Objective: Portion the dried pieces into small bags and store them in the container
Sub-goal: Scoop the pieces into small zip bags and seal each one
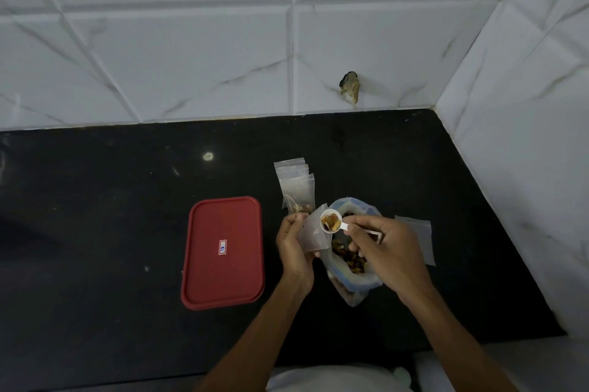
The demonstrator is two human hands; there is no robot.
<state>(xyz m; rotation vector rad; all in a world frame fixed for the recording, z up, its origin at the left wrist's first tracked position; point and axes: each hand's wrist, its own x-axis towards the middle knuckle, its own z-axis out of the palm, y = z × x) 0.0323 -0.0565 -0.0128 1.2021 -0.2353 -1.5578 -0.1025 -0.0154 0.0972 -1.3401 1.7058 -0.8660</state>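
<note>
Head view: right hand point(385, 251) pinches a white scoop point(341, 226) of dried pieces point(330, 220) above the open large bag point(353, 292), at the mouth of a small bag point(314, 237) gripped by the left hand point(294, 251). The red-lidded container point(223, 251) lies closed to the left on the black tabletop point(127, 200). The stacked bags point(296, 187) lie just beyond.

Colours on my counter point(95, 216)
White scoop point(343, 226) of amber-brown pieces point(330, 221); red lid point(223, 276), white label point(222, 247); black counter; white tiles point(178, 50) veined grey.
</note>
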